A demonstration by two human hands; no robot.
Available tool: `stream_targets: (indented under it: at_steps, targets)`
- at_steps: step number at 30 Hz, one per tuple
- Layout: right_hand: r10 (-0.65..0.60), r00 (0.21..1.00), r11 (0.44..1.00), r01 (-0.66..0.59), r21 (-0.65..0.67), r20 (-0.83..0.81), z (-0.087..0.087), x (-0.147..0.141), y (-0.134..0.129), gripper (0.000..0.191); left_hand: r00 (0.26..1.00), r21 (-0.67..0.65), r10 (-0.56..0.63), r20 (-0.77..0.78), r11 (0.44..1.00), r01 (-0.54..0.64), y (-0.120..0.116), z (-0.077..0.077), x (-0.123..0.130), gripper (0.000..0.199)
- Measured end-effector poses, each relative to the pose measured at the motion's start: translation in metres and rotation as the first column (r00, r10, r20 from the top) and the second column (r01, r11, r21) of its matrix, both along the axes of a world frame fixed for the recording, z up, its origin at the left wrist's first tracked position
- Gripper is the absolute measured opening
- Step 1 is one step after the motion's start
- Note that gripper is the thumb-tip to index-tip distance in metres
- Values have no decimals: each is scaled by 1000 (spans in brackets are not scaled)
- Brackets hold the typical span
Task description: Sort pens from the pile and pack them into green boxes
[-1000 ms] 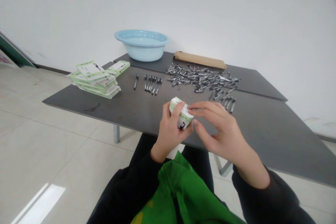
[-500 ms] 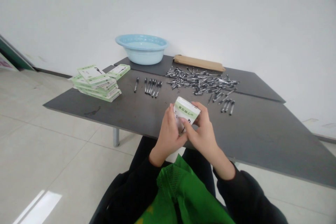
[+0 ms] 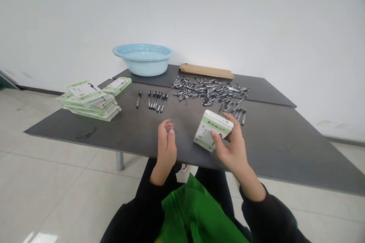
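Observation:
A small white and green pen box [image 3: 205, 131] is gripped by my right hand [image 3: 232, 148], thumb on its front face and fingers behind its right side. The box is tilted above the near part of the table, its closed-looking top edge facing up. My left hand [image 3: 167, 150] is apart from the box, to its left, with fingers loosely curled and nothing in them. Beyond the hands lie a row of black pens [image 3: 155, 100], a single pen [image 3: 138, 99] to its left, and a big heap of pens [image 3: 211, 90].
Several matching boxes [image 3: 91, 102] are stacked unevenly at the left of the dark table [image 3: 273, 148], with another box [image 3: 117, 85] behind them. A light blue basin [image 3: 146, 64] and a brown cardboard piece [image 3: 207, 71] stand at the back by the wall.
My left hand has let go of the box and moved left. The right hand has carried the box slightly right. The view has shifted somewhat, moving the table contents left and down.

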State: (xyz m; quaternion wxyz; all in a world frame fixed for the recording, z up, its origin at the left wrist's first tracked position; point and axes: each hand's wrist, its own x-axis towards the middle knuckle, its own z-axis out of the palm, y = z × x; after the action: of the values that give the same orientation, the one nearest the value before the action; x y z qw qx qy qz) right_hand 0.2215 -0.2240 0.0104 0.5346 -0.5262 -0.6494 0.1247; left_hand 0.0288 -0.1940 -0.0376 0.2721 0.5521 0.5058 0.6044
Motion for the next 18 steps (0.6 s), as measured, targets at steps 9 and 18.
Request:
stream_targets:
  at_steps: [9, 18]
  targets:
    - [-13, 998, 999, 11, 37, 59, 2, 7, -6, 38, 998, -7, -21, -61, 1000, 21, 0, -3, 4, 30]
    - [72, 997, 997, -72, -16, -25, -7, 5, -3, 36, 979, -28, -176, 106, 983, 180, 3, 30, 22, 30]
